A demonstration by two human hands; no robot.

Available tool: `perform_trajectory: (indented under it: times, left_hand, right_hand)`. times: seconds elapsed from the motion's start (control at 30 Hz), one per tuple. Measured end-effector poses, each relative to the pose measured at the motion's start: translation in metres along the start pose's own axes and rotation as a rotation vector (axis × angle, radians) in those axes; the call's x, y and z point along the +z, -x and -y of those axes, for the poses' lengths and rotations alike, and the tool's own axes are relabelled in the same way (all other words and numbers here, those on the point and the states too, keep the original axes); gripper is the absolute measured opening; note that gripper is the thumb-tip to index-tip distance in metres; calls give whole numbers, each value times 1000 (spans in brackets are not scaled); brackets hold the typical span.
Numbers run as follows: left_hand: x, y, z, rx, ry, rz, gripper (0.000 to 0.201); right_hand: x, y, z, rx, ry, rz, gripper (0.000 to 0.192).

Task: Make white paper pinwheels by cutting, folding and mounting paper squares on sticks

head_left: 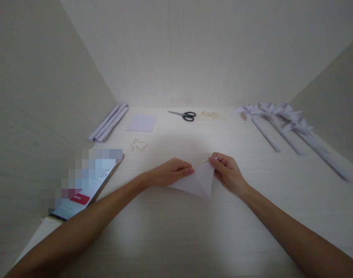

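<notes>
Between my hands is a white sheet of paper [204,181], creased and partly folded, with a pointed lower corner hanging down. My left hand [173,172] is closed on its left part, thumb pressed along the upper edge. At the upper right corner, my right hand [225,168] pinches the paper between thumb and fingers. The fingers under the paper are partly hidden.
Black-handled scissors [188,116] lie at the back beside small yellowish scraps [209,114]. A square paper sheet [142,123], thin white-and-yellow pieces [138,144] and rolled paper tubes [109,122] are left. Pinwheel-like paper pieces on tubes [286,135] lie right. A tablet-like screen [80,199] leans left.
</notes>
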State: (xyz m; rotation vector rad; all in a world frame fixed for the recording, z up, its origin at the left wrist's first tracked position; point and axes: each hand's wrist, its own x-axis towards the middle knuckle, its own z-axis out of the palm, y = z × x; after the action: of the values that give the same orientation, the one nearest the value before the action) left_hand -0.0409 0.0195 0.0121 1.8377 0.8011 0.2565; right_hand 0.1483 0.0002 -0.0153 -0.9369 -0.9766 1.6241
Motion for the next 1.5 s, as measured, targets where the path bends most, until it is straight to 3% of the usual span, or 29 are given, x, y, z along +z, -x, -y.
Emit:
perform_trajectory:
  times: [0.23,0.7,0.83,1.13,1.37,1.5]
  left_hand:
    - [11,-5,-8,24,-126,-159,36]
    - [15,-6,-8,95,-313,-248,36]
    - [15,-7,-6,93,-274,-276,37]
    - [15,-9,5,23,159,-103,24]
    - [13,-8,2,-26,23,-156,35]
    - [12,-7,2,-83,116,-112,34]
  right_hand:
    - [2,1,-2,-13,98,7,28]
    - [2,2,-3,-26,82,6,27]
    - [3,2,-3,-10,61,-2,26]
    - [3,-1,-2,-20,46,-54,28]
    - [4,0,0,-14,71,-85,30]
    - [3,-1,0,-18,77,-120,31]
